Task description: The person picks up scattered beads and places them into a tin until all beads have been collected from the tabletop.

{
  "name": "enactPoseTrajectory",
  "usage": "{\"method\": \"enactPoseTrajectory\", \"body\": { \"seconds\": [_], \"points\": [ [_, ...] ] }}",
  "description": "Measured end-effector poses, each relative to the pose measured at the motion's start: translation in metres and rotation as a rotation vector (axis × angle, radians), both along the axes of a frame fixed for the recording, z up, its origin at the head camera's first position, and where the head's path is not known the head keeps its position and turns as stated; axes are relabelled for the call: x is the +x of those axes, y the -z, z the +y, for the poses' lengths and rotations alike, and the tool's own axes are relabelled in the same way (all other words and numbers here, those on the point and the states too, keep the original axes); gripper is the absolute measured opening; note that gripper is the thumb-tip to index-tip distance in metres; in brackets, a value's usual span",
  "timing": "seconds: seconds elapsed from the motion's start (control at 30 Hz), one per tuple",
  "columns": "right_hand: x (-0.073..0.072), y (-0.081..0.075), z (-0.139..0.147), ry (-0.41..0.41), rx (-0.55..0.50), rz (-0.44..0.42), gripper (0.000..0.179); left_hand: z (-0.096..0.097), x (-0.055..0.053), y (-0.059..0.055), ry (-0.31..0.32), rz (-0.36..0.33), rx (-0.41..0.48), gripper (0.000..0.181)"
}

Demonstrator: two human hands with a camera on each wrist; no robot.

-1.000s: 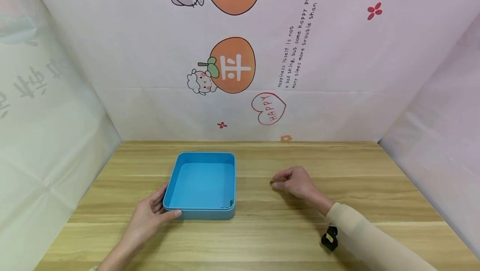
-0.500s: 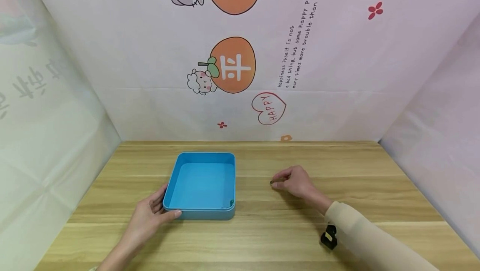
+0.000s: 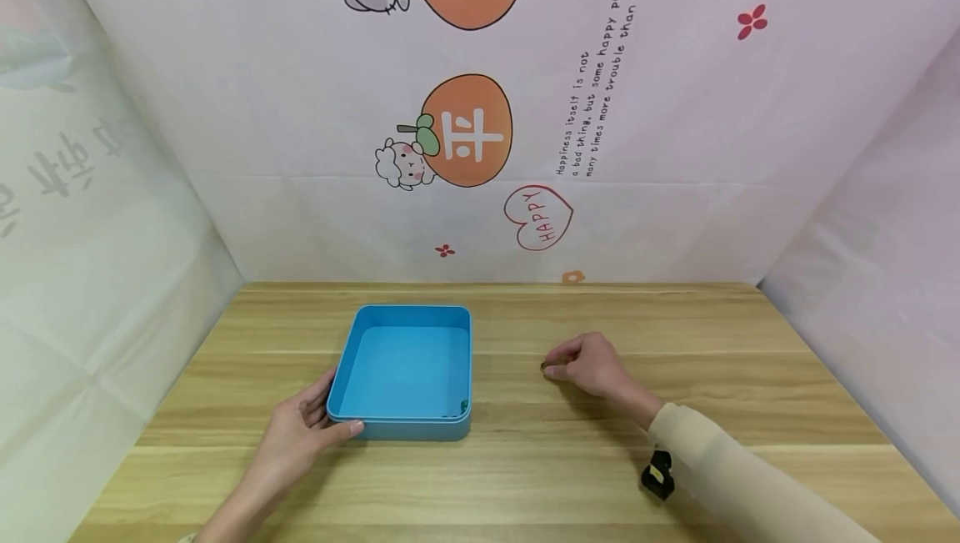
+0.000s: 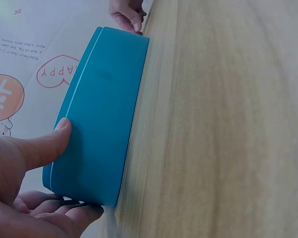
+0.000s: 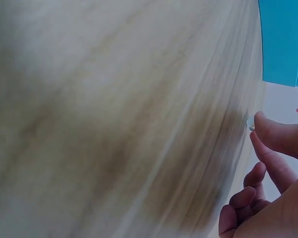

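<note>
In the head view a shallow blue box (image 3: 408,368) sits on the wooden table, its open side up. My left hand (image 3: 292,434) grips its near left corner, thumb on the front wall and fingers along the left side; the left wrist view shows the thumb (image 4: 47,146) near the rim. To the right of the box, my right hand (image 3: 592,366) pinches a small glass marble (image 5: 251,122) between thumb and forefinger, low at the table surface. The marble looks clear and pale in the right wrist view, darker from the head. The other right fingers are curled in.
A small dark green thing (image 3: 464,405) lies in the near right corner inside the box. White printed cloth (image 3: 660,218) stands behind the table (image 3: 495,485) and along both sides. A black device (image 3: 658,476) is strapped at the right sleeve.
</note>
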State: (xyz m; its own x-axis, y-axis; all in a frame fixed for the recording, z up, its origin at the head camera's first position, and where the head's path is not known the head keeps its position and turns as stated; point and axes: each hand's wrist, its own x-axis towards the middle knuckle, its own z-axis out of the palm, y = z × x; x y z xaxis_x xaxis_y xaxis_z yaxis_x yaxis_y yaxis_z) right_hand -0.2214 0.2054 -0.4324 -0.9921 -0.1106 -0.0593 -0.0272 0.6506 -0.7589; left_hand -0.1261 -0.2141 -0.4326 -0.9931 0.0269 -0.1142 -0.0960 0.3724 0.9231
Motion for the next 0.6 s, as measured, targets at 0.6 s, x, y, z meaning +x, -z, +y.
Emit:
{"method": "enactPoseTrajectory", "body": {
  "seconds": [0.6],
  "points": [
    [-0.0011,-0.0016,-0.0015,-0.006,-0.011,-0.010,0.007,-0.0001,0.0004,0.0009,0.002,0.009,0.023,0.098]
  ]
}}
